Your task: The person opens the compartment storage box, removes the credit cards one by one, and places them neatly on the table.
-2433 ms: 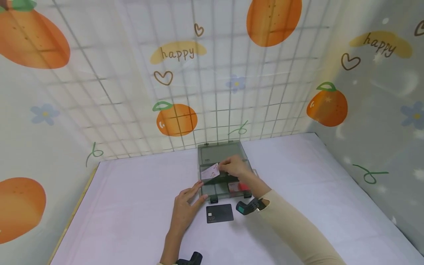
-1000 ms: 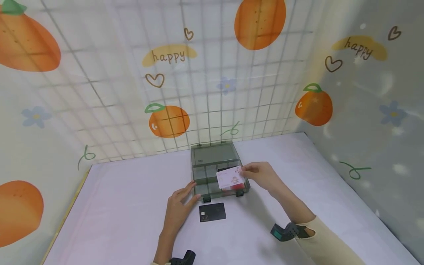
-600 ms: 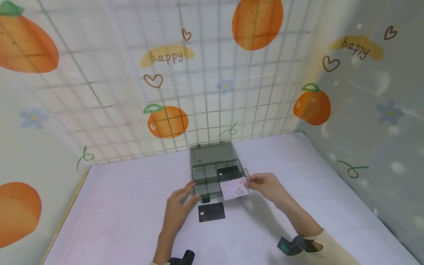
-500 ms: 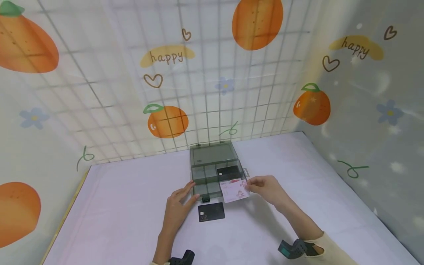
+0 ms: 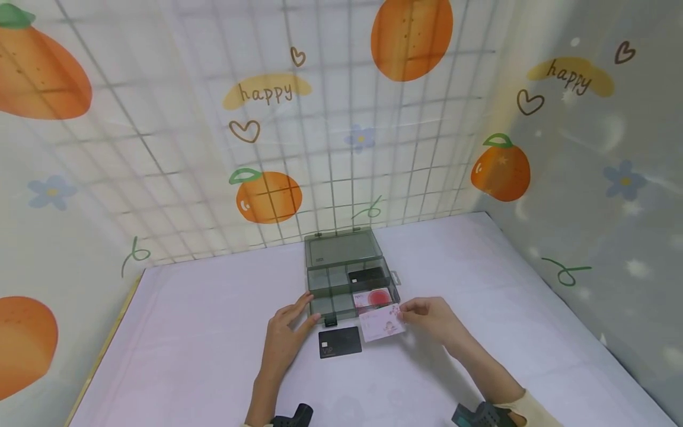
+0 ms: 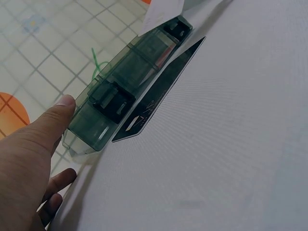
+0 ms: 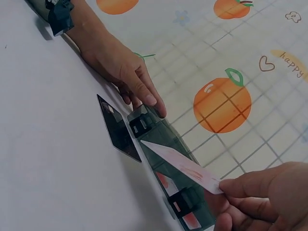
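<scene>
Pink and thin, one card [image 5: 383,323] is hanging from your right hand [image 5: 434,320], whose thumb and fingers are pinching it by the right edge, raised just in front of the box [image 5: 320,277]. Your left hand [image 5: 285,338] is holding its thumb and fingers spread, the thumb touching the box near its front corner and the fingers resting along the left side; nothing is being pinched there.

The work is looking partway along. Ahead of your right fingertips, a red-and-pink card [image 5: 373,298] is lying in the front right compartment, and farther from those fingers a black card [image 5: 367,277] is lying in the back right one. Two cards are sitting outside: the pink one in your pinch, and the VIP card [image 5: 340,342] lying flat on the white cloth [image 5: 213,356], right of your left thumb and on your side of the box. Placing the held card and dealing with the VIP card are seeming to be what is left.

Beyond both sets of fingers, the lid [image 5: 343,249] is lying open, leaning clear of your reach. Left of your right fingertips, the held card is hiding part of the front rim from the head view, and its left edge is hanging near the VIP card. Close to your left thumb, a dark latch [image 5: 331,321] is jutting forward.
</scene>
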A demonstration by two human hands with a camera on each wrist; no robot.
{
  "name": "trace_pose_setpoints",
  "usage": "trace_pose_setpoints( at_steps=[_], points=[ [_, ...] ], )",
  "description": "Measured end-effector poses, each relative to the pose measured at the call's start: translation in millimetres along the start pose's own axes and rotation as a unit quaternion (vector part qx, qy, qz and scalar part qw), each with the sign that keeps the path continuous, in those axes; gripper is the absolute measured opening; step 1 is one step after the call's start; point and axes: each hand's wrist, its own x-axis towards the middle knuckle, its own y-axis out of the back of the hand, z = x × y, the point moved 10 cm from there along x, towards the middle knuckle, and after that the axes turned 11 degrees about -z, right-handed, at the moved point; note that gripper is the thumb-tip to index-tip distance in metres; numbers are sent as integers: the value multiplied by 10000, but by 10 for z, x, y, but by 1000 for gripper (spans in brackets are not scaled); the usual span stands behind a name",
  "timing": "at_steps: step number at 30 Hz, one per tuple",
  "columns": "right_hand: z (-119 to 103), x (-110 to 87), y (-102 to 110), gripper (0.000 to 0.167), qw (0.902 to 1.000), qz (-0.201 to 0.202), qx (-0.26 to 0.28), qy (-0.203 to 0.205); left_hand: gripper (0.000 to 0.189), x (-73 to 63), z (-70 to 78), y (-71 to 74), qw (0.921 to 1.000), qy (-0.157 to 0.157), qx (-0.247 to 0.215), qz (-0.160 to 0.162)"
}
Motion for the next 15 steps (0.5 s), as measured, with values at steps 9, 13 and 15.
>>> trace_pose_setpoints(
  at_steps=[9,13,15],
  points=[
    [67,-33,-31,10,9999,21,98,24,54,-6,-8,-8,10000,-7,64,15],
    [95,-53,-50,11,10000,22,69,12,54,-5,-2,-8,10000,-39,76,18],
    [103,-61,-65,12,9999,1,100,5,54,-3,-2,-8,10000,-27,56,12]
  ],
)
